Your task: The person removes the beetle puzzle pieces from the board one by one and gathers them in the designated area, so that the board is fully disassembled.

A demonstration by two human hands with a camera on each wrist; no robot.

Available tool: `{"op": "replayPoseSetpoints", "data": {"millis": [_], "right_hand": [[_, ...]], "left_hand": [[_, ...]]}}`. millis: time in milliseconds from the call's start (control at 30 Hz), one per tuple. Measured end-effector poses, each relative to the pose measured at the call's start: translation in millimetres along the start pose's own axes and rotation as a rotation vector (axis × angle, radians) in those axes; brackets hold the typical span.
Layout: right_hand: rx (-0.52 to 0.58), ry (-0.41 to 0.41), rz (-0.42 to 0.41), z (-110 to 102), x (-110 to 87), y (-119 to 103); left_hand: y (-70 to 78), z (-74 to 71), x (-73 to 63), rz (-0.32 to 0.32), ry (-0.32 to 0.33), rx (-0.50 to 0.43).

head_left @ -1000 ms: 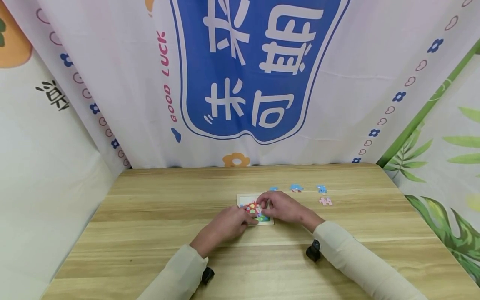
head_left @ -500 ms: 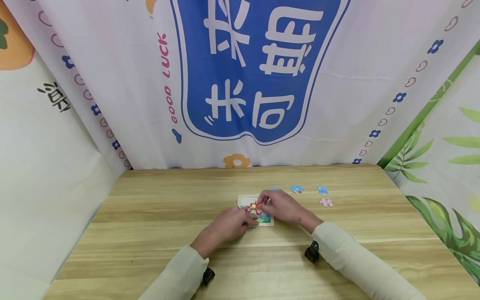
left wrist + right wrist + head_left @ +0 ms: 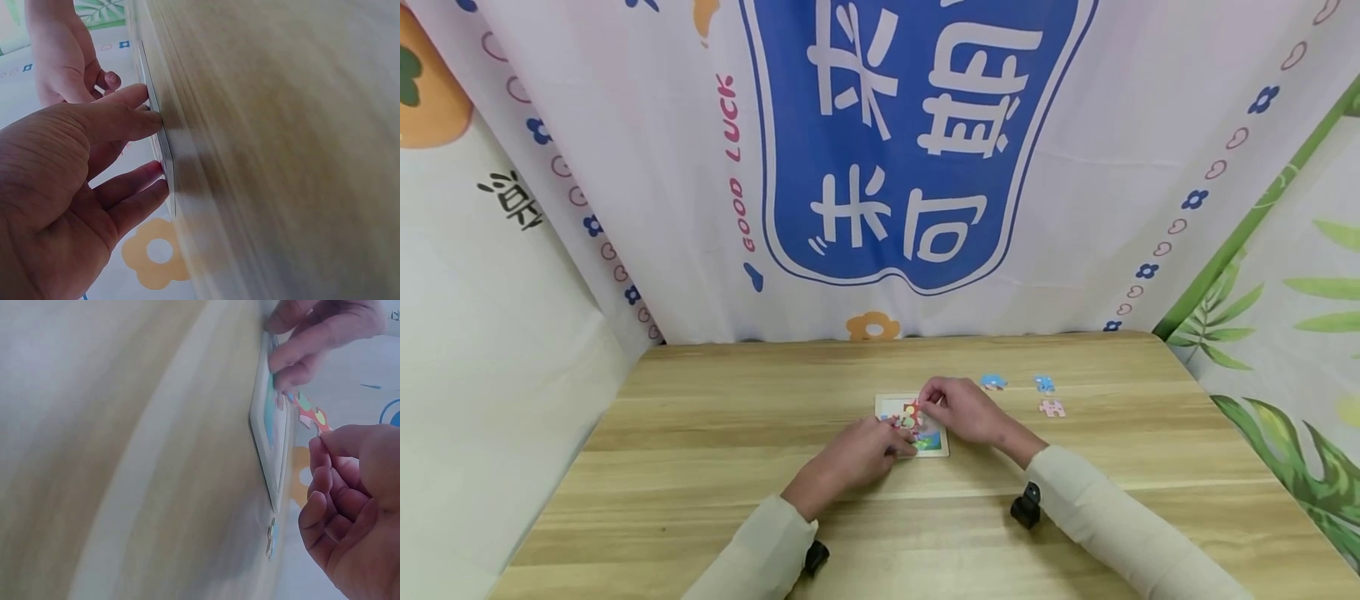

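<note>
While the left hand (image 3: 861,450) rests slightly spread fingers on the thin, white-rimmed rectangular puzzle tray (image 3: 265,456), the right hand (image 3: 964,410) has thumb and forefinger clamped on a red jigsaw piece with yellow and green dots (image 3: 312,410). Since a second ago that piece has tipped up above the tray, so it seems unseated. Beyond lie a pale pink jigsaw piece (image 3: 1052,408) and two blue ones (image 3: 993,382) (image 3: 1044,383).

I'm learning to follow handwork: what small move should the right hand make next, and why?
Probably lower the red puzzle section flat into the tray: the right hand pinches its edge, it sits tilted, and the left hand already touches the tray.
</note>
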State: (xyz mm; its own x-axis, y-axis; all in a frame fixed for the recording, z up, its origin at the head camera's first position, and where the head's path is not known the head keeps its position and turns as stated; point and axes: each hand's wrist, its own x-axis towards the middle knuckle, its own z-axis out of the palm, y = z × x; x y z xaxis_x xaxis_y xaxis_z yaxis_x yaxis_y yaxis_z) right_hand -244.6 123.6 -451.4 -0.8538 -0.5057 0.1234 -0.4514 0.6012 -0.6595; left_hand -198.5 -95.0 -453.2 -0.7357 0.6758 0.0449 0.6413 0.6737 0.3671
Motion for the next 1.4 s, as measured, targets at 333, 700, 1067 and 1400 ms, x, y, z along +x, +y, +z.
{"op": "replayPoseSetpoints", "data": {"millis": [333,700,1067,1400], "right_hand": [[0.007,-0.010,0.013,-18.6,-7.2,8.1],[0.010,0.005,0.024,-57.9,-22.7,27.2],[-0.006,-0.008,0.066,-78.0,-40.3,52.2],[-0.017,-0.014,0.107,-85.2,-54.6,75.9]], "left_hand": [[-1.5,-0.5,-0.5,-0.001,-0.005,0.047],[-2.2,0.7,-2.4,0.002,0.005,0.049],[-1.7,-2.0,-1.9,-0.017,-0.005,0.044],[1.3,-1.8,-2.8,-0.006,-0.012,0.041]]}}
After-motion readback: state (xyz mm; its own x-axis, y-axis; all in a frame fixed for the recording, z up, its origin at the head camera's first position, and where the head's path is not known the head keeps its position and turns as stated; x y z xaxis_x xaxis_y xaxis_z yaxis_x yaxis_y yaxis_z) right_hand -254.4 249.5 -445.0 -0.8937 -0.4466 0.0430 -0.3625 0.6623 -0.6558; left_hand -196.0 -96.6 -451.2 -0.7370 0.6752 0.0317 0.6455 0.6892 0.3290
